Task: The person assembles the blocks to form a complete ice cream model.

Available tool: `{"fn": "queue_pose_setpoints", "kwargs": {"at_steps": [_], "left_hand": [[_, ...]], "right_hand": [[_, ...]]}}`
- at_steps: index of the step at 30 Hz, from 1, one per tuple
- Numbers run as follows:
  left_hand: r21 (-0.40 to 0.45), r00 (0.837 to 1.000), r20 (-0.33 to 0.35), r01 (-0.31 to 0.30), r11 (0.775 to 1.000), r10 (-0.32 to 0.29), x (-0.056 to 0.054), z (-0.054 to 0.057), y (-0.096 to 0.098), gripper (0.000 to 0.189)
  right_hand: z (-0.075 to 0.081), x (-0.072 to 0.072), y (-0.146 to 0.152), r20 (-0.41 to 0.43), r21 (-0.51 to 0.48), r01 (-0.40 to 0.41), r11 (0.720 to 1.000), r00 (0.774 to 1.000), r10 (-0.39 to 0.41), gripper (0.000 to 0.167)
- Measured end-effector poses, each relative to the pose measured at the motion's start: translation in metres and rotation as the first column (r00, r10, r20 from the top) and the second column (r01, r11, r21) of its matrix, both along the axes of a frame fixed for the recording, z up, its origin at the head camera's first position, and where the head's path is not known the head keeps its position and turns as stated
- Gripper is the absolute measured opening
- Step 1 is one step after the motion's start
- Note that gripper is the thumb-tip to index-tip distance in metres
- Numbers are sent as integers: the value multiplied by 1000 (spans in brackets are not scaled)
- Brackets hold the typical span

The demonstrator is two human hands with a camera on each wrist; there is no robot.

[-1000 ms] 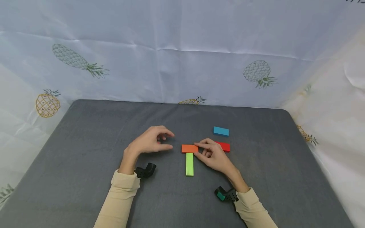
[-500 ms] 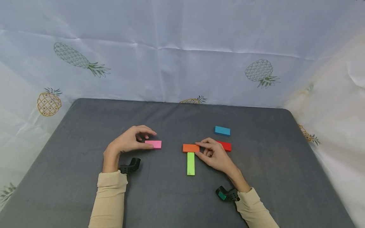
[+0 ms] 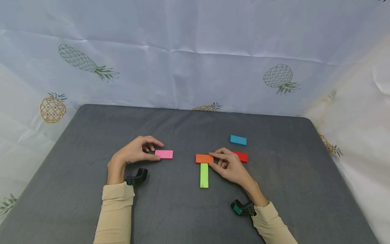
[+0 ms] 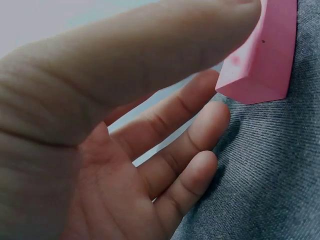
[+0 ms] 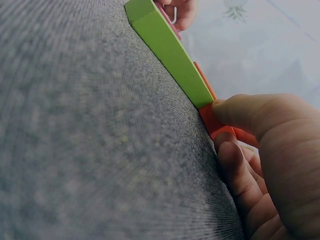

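On the grey cloth, my right hand (image 3: 230,166) pinches the right end of an orange block (image 3: 202,158) between thumb and index finger. That block lies crosswise against the far end of a lime green block (image 3: 204,176), which points toward me. To the left, a pink block (image 3: 164,155) lies flat beside my left hand (image 3: 137,150). The left thumb (image 4: 200,30) is at the pink block's near left corner; whether it touches cannot be told. The other left fingers stand apart from it, loosely bent. A red block (image 3: 240,156) is partly hidden behind the right hand.
A blue block (image 3: 238,140) lies at the back right, beyond the red one. The grey table (image 3: 170,210) ends at a white pineapple-print curtain (image 3: 182,81). Black cameras sit on both wrists.
My left hand has drawn back to the left, uncovering the pink block it hid a second ago. The right hand stays on the orange block, almost unmoved.
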State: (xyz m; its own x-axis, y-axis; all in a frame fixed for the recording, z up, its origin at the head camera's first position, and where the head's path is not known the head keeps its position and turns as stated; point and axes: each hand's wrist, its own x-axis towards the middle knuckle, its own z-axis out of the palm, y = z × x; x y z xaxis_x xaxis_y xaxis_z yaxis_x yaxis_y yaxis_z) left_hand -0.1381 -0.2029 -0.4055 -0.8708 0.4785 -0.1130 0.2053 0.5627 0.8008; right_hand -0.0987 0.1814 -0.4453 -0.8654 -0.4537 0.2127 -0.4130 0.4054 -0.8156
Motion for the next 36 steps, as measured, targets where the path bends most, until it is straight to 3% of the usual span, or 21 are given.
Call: {"fn": "queue_pose_setpoints", "kwargs": {"at_steps": [36], "left_hand": [[-64,999,-44,13,998,-16,-1,-4,7,30]], "right_hand": [[-3,-1,1,23,-6,-3,1000,1000,3,38]]}}
